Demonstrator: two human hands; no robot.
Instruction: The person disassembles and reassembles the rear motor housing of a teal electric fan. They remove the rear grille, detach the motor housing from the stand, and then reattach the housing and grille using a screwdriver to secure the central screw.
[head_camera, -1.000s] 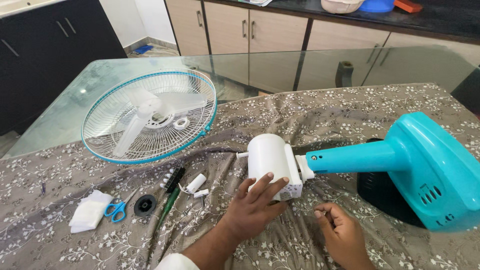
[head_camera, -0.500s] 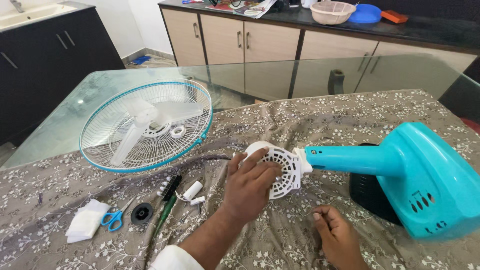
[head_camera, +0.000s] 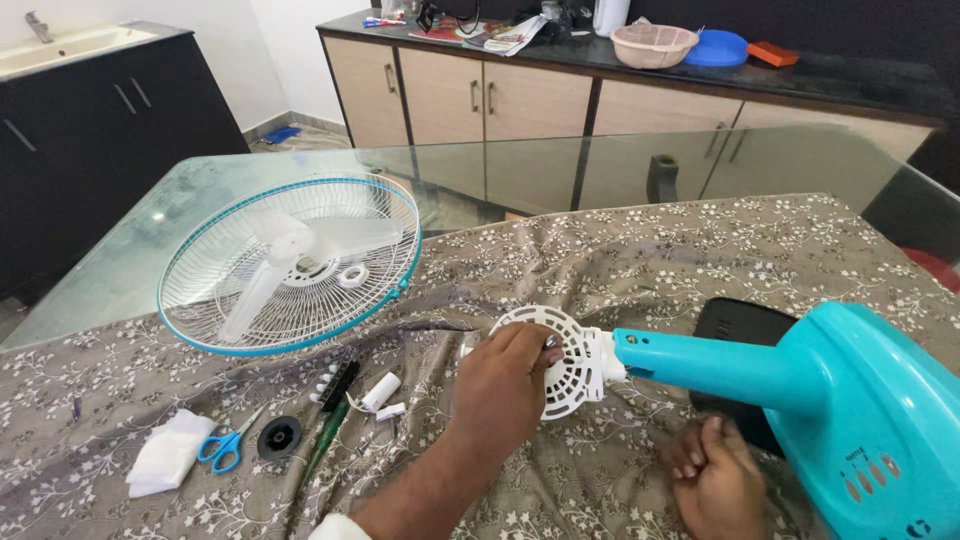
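Left hand: the left hand (head_camera: 510, 385) lies over the front of the white round vented plastic motor housing (head_camera: 560, 360), fingers curled onto its face, gripping it
Right hand: the right hand (head_camera: 715, 480) rests on the cloth just below the fan neck, fingers folded into a loose fist; whether it pinches a small part cannot be told from this view
Work item: the motor housing lies on its side near the middle of the table, joined to the turquoise plastic fan neck and base (head_camera: 850, 410), which extends to the right
Step in hand: judged as work at the motor face, with the housing steadied or turned by hand
Next move: likely calls for a firm hold on the neck so the housing does not roll
Loose parts: a green-handled screwdriver (head_camera: 322, 450), a black round cap (head_camera: 279, 437) and blue-handled scissors (head_camera: 222, 447) lie left of the forearm, well apart from the housing
Guard: the white wire fan guard with turquoise rim (head_camera: 290, 265) lies flat at far left, partly on bare glass
Open room: floral grey tablecloth (head_camera: 620, 250) beyond the housing is free; the near table edge is close to both wrists
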